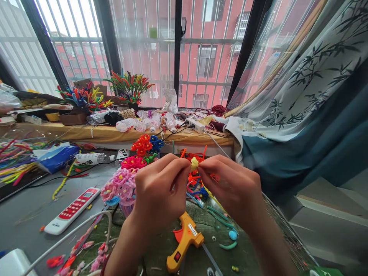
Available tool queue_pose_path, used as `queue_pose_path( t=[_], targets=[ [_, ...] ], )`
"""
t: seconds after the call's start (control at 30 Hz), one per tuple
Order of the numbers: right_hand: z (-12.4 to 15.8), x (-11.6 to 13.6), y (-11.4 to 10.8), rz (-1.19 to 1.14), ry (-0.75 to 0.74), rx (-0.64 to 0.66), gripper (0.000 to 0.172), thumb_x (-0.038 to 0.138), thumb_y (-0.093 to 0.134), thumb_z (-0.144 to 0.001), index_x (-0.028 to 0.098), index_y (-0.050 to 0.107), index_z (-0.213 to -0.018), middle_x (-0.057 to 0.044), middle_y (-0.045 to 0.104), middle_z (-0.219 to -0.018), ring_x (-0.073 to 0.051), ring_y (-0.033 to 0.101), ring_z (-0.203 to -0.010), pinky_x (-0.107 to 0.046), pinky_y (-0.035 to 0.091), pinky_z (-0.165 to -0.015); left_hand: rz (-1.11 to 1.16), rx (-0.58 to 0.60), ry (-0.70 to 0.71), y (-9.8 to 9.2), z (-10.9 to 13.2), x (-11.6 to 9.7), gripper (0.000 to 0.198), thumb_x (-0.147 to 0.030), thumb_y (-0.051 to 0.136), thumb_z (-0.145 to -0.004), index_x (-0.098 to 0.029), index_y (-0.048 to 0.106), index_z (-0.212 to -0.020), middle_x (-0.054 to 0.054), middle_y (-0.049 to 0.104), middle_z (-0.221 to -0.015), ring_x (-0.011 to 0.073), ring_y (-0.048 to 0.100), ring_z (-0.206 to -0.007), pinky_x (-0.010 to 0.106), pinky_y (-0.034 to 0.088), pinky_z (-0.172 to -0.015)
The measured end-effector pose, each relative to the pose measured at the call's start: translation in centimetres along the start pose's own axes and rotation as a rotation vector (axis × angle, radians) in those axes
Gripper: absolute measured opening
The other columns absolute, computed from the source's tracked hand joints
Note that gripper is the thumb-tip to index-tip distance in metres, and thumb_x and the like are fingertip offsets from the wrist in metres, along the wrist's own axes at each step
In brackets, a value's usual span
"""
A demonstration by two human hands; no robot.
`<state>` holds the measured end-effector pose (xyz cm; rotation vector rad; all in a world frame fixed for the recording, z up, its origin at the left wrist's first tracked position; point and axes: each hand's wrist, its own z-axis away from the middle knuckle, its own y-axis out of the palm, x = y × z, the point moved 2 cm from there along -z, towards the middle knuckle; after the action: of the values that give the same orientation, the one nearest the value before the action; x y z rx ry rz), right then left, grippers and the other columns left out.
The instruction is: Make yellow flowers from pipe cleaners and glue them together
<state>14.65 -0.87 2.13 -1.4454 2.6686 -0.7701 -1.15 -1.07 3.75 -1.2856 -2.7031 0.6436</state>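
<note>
My left hand (159, 188) and my right hand (230, 188) meet in front of me above the table, fingers pinched together. Between the fingertips of both sits a small fuzzy yellow pipe-cleaner piece (194, 163). Just below the hands lies a yellow-orange hot glue gun (185, 241) on the dark green mat (163, 249). To the left of my left hand stands a cluster of pink pipe-cleaner flowers (119, 186), with red and blue ones (146, 145) behind.
A white and red remote (71, 210) lies on the grey table at the left, next to a white cable (71, 234). Loose pipe cleaners (14, 161) pile at the far left. The sill holds bottles (143, 123), a power strip (195, 125) and pipe-cleaner bouquets (129, 86). Curtains (310, 96) hang at the right.
</note>
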Motion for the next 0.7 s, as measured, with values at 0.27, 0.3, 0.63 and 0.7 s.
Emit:
queue_pose_path(
  t=[0.27,0.3,0.63,0.7],
  targets=[
    [0.0,0.6,0.5,0.225,-0.098,-0.053,0.02,0.013,0.055,-0.098,0.018,0.064,-0.081,-0.002,0.064,-0.07,-0.015,0.058,-0.065,-0.028,0.046,-0.064,-0.427,-0.195,0.305,1.2,1.0,-1.0,0.013,-0.001,0.06,-0.085,-0.013,0.065,-0.082,0.003,0.064,-0.062,0.0156,0.059,-0.056,0.028,0.045,-0.051],
    [0.0,0.6,0.6,0.255,-0.112,-0.054,0.021,0.013,0.054,-0.098,0.018,0.064,-0.08,-0.003,0.065,-0.069,-0.016,0.057,-0.064,-0.028,0.046,-0.063,-0.454,-0.208,0.318,1.4,1.1,-0.9,0.013,-0.002,0.058,-0.085,-0.013,0.064,-0.084,0.003,0.064,-0.063,0.0161,0.059,-0.056,0.028,0.044,-0.051],
    [-0.2,1.1,0.6,-0.032,0.166,-0.099,0.012,0.017,0.064,-0.092,0.017,0.068,-0.081,-0.002,0.072,-0.073,-0.014,0.064,-0.064,-0.025,0.049,-0.061,-0.479,-0.285,0.329,1.4,1.2,-1.0,0.011,-0.001,0.064,-0.083,-0.009,0.066,-0.089,0.005,0.067,-0.065,0.0159,0.058,-0.056,0.028,0.047,-0.057],
    [-0.2,0.8,0.8,-0.257,0.378,-0.082,0.014,0.022,0.064,-0.091,0.019,0.068,-0.078,0.001,0.07,-0.068,-0.012,0.064,-0.059,-0.023,0.05,-0.057,-0.475,-0.293,0.332,1.2,1.3,-1.0,0.01,-0.001,0.067,-0.082,-0.006,0.067,-0.09,0.006,0.069,-0.067,0.0157,0.059,-0.057,0.027,0.048,-0.059]
  ],
)
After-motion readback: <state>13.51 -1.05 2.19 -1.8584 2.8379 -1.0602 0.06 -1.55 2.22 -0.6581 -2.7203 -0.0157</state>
